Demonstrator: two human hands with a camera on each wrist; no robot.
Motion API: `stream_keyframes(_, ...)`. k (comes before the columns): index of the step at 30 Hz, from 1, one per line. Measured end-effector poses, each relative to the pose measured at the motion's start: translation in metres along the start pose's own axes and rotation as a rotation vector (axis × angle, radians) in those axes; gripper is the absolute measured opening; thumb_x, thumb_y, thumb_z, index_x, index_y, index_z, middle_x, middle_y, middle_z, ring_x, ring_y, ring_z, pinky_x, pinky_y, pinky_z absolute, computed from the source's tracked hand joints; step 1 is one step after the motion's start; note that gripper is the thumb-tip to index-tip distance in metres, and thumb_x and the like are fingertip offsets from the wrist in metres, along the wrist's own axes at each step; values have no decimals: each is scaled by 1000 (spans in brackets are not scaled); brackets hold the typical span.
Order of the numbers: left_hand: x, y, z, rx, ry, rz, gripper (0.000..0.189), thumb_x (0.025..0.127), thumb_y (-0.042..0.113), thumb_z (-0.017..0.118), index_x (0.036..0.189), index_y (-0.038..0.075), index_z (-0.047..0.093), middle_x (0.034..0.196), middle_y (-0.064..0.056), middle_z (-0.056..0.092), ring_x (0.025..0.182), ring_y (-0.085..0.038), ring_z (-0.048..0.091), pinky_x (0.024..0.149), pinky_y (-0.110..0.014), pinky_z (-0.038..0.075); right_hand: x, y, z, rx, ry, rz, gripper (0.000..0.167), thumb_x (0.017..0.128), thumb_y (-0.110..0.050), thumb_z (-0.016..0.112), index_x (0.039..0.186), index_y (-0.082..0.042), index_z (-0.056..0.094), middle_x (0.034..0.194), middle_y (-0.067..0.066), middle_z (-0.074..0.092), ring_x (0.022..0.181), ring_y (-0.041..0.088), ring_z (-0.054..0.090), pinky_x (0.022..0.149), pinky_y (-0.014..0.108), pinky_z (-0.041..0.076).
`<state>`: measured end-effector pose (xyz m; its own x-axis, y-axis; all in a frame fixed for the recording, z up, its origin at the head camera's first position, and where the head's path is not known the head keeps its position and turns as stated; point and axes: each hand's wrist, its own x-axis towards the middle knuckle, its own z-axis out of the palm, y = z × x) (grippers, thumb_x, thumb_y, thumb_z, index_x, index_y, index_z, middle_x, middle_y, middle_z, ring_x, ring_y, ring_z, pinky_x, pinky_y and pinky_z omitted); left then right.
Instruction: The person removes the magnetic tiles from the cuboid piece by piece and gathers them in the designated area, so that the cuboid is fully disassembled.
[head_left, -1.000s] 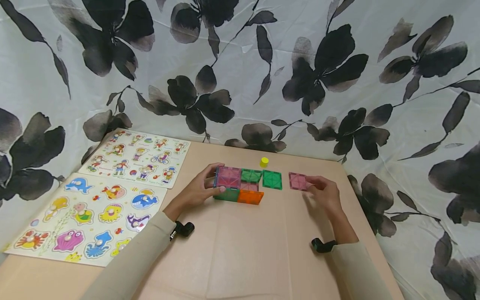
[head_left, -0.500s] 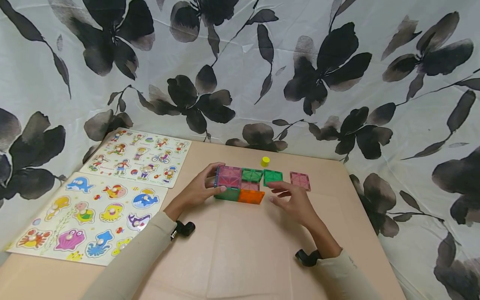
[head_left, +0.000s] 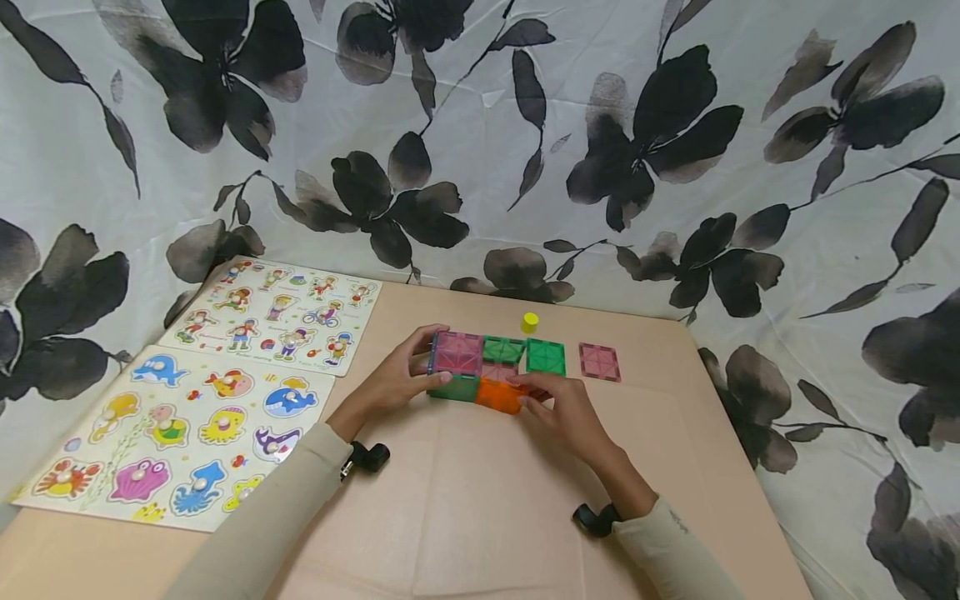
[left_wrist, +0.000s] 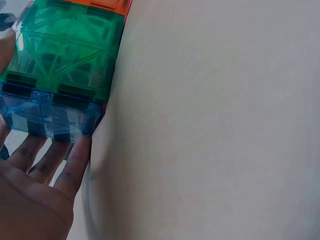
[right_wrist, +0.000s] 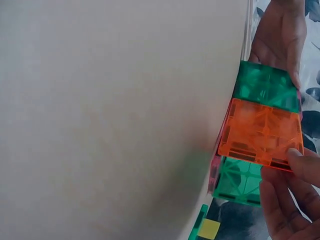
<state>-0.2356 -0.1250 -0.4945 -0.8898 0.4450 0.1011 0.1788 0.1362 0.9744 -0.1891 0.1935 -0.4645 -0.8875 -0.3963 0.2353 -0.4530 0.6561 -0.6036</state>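
A box-like structure of see-through magnetic tiles stands mid-table, with a pink tile on top, a green tile on its near side and a blue tile at the left end. My left hand grips that end, fingers against the blue tile and thumb towards the near side. With thumb and fingers, my right hand pinches the right edge of an orange tile, which sits beside the green one on the near side. A loose green tile and a loose pink tile lie to the right.
A small yellow cylinder stands behind the tiles. Two picture puzzle boards cover the left of the table. A floral cloth hangs behind and along the right side.
My right hand has let go of the loose pink tile and moved left to pinch the orange tile, whose right edge has shifted slightly. My left hand has stayed put.
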Motion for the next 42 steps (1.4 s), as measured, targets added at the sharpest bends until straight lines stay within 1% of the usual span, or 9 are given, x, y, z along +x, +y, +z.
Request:
stream_keyframes(8, 2, -1, -1, -7, -4, 4, 81, 98, 15, 78, 165, 16, 32, 161, -11, 43, 148, -39, 48, 109, -36, 57, -11, -12, -2, -39, 1, -62, 37, 94, -4, 79, 130, -15, 78, 119, 1, 80, 90, 11, 75, 83, 23, 64)
stream_keyframes(14, 0, 0, -2, -19, -4, 4, 82, 98, 14, 79, 165, 15, 32, 163, -12, 42, 149, -41, 48, 109, -38, 57, -18, -15, -15, -5, 54, -56, 36, 94, -3, 79, 126, -19, 80, 115, -3, 81, 91, 11, 76, 82, 29, 66)
stream_keyframes(16, 0, -1, -2, -19, 1, 2, 82, 97, 14, 79, 165, 16, 32, 162, -12, 43, 149, -40, 48, 109, -39, 57, -22, -13, -21, 29, 60, -24, 36, 95, -3, 78, 125, -21, 80, 116, -3, 81, 93, 12, 76, 83, 31, 66)
stream_keyframes(20, 0, -1, -2, -20, 3, -1, 81, 98, 14, 79, 164, 17, 33, 160, -11, 44, 148, -39, 49, 108, -37, 58, -29, -2, -36, 98, 77, 63, 35, 97, -5, 77, 127, -22, 79, 120, -2, 80, 98, 15, 76, 86, 26, 64)
stream_keyframes(26, 0, -2, -2, -25, -4, 9, 82, 98, 14, 78, 165, 14, 31, 161, -13, 43, 148, -40, 49, 105, -34, 59, -38, 22, -61, 204, 119, 178, 32, 98, -8, 75, 129, -15, 78, 123, 7, 79, 101, 14, 75, 87, 17, 61)
stream_keyframes(30, 0, -2, -2, -35, -4, 4, 82, 98, 14, 78, 165, 15, 31, 160, -12, 44, 145, -41, 53, 103, -31, 59, -43, 41, -75, 314, 191, 259, 33, 99, -5, 73, 132, -7, 75, 124, 18, 76, 94, 10, 76, 85, 20, 63)
stream_keyframes(33, 0, -2, -2, -41, -8, 11, 82, 98, 13, 78, 165, 13, 30, 160, -14, 43, 144, -42, 54, 103, -31, 60, -47, 55, -84, 350, 267, 305, 34, 100, -6, 72, 134, -5, 73, 126, 22, 74, 91, 9, 76, 83, 21, 64)
stream_keyframes(36, 0, -2, -1, -36, -9, 15, 82, 98, 14, 78, 165, 14, 31, 161, -15, 43, 145, -43, 52, 105, -34, 59, -50, 67, -90, 361, 330, 356, 36, 101, -7, 71, 137, -6, 72, 126, 18, 75, 91, 8, 76, 83, 21, 64)
stream_keyframes(42, 1, -1, -1, -18, -4, 14, 79, 98, 15, 79, 163, 24, 36, 161, -12, 43, 150, -39, 46, 109, -41, 58, -54, 89, -104, 424, 430, 487, 41, 100, -7, 71, 141, -5, 68, 111, -4, 78, 88, 5, 78, 82, 20, 63)
